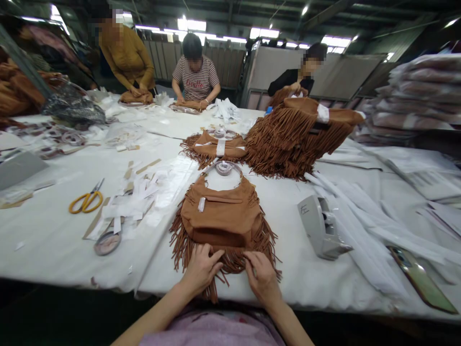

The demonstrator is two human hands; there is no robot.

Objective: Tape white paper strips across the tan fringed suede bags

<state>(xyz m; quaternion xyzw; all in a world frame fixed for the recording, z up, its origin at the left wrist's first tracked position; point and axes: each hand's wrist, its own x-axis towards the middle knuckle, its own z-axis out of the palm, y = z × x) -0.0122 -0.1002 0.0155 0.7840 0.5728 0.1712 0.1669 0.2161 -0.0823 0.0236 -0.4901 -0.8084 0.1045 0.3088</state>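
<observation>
Fringed bag (221,216) lies flat on the white table (46,235), its body just ahead of my fingertips and its strap end farthest from me. My left hand (200,269) and right hand (262,276) sit side by side on its near edge, fingers curled, pinching the fringe. Grey tape dispenser (320,228) near, right of my right hand.

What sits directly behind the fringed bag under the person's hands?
Its wrapped handle loop lies just behind the fringed bag. Beyond that is a folded bag with a white band, and right of it a stack of fringed bags. Whatever lies behind the stack is hidden.
</observation>
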